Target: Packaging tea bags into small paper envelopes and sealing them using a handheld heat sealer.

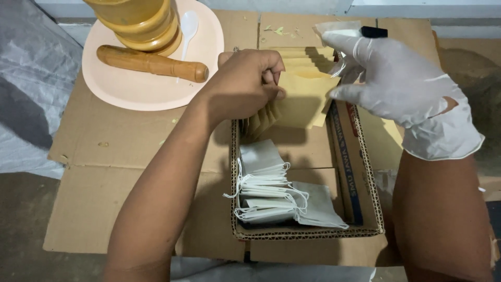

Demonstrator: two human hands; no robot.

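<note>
Bare left hand (245,83) pinches yellow envelopes (302,99); gloved right hand (391,78), fingers spread, seemingly touches them.

A makeshift home packing spot: flattened cardboard (130,172) on bare floor, wooden pestle (151,63)

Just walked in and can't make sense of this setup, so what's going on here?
A person works over a shallow cardboard box set on flattened cardboard. The bare left hand grips a fanned stack of yellowish paper envelopes standing at the box's far end, and the gloved right hand touches them from the other side. White drawstring filter bags lie piled at the near end. A wooden pestle rests on a peach plate.
</note>
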